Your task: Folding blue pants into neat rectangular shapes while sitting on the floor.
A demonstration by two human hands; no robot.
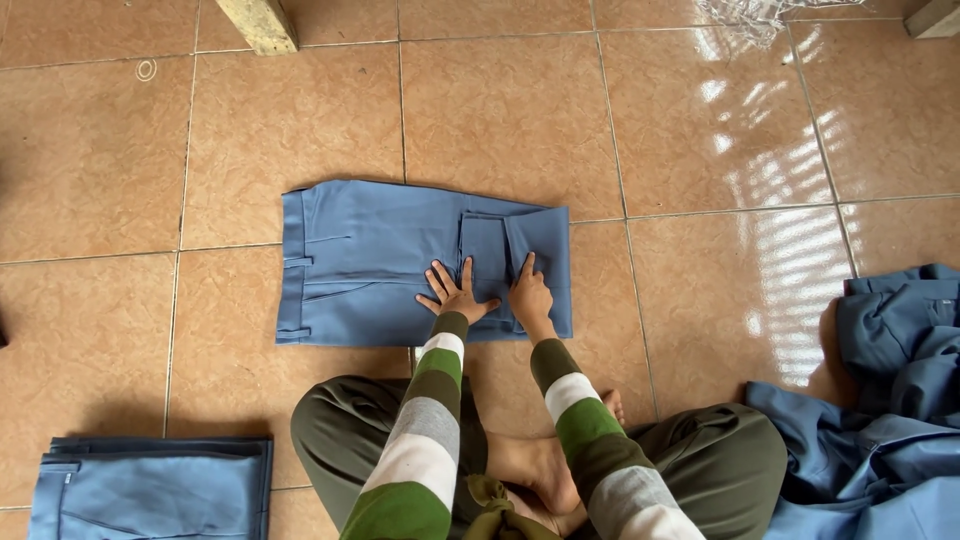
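A pair of blue trousers lies folded flat on the tiled floor, waistband to the left. My left hand rests flat on the cloth with fingers spread, near its front edge. My right hand presses beside it, fingers on the folded-over leg ends at the right side of the garment. Both arms wear sleeves striped green, grey and white. Neither hand grips anything.
A folded stack of blue garments sits at the lower left. A loose heap of blue clothes lies at the right. My crossed legs and a bare foot are below. Wooden furniture legs stand at the top.
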